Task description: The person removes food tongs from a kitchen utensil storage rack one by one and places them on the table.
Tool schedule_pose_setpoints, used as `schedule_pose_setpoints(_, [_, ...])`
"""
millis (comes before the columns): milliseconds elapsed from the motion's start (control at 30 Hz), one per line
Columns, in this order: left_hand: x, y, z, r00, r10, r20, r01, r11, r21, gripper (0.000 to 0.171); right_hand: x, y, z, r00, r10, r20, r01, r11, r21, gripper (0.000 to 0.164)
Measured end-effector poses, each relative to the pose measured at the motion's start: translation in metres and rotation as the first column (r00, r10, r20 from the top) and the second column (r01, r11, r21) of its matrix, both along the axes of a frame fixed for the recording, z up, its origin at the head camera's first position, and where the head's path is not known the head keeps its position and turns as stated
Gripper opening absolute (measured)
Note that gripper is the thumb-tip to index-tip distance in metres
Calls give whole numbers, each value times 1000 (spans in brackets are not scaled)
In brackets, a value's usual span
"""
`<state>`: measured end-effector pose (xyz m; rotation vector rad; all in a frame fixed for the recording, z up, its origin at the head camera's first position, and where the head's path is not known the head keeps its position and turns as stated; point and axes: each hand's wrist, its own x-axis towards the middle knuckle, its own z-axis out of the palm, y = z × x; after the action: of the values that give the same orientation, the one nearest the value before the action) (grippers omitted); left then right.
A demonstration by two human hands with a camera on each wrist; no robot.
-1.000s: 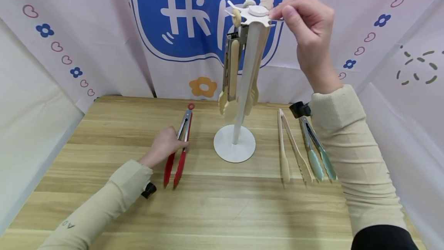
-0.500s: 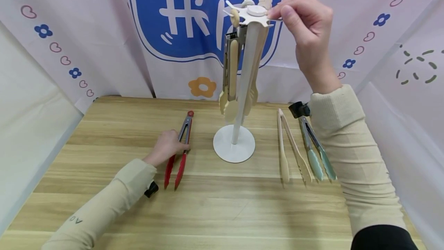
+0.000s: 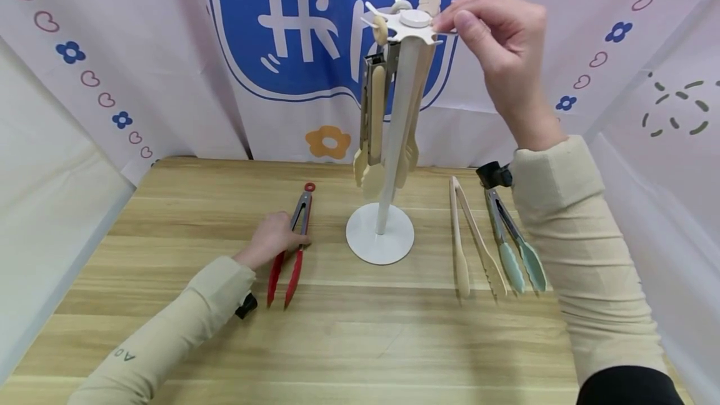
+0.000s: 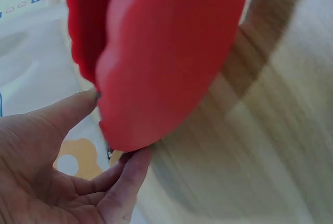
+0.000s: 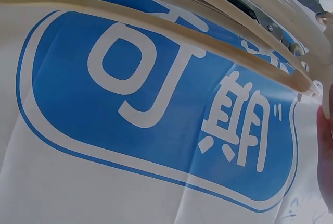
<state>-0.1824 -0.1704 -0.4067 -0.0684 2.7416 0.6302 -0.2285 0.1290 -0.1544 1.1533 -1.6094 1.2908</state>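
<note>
My left hand (image 3: 272, 240) grips a pair of red-tipped metal tongs (image 3: 294, 277) across their arms, at the left of the table. In the left wrist view the thumb and fingers sit on either side of the large red tong heads (image 4: 166, 62). High up at the right, my right hand (image 3: 503, 49) pinches one prong of the white hanging stand (image 3: 398, 130) between thumb and forefinger. Cream-headed tongs (image 3: 378, 108) and other beige utensils hang from the stand's top. At the right edge of the right wrist view part of the right hand (image 5: 326, 156) shows.
Beige tongs (image 3: 460, 261) lie spread on the wooden table (image 3: 360, 342) right of the stand's round base (image 3: 380, 249). Mint-tipped tongs (image 3: 510, 262) lie beside them, near the right sleeve. A printed cloth (image 3: 270, 124) hangs behind the table.
The left hand and the red tongs have slid slightly toward the table's near side. The right wrist has shifted a little to the right while its fingers stay at the prong.
</note>
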Motion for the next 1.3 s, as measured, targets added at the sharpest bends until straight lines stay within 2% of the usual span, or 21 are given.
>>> schedule_pose_setpoints(300, [0,-2,12,999,-48,20,47,997,68,30,-1,6,7,997,-33,-67,41,992,117,22])
schedule_pose_setpoints(467, [1,0,22,998,-59,19,56,992,116,27,1,6,12,984,-103,-142,128,976,174,24])
schedule_pose_setpoints(667, [-1,6,29,995,-96,-21,97,990,103,28,6,4,13,970,-168,-175,201,960,192,23])
schedule_pose_setpoints(967, [-3,18,32,986,-140,-95,143,989,32,44,14,-2,11,960,-193,-205,240,941,240,20])
schedule_pose_setpoints(1133, [-4,21,33,976,-163,-144,172,984,52,42,14,-5,6,944,-199,-263,258,943,212,17])
schedule_pose_setpoints(1300, [-8,27,39,970,-163,-181,178,981,72,35,15,-9,-1,927,-235,-292,279,953,118,15])
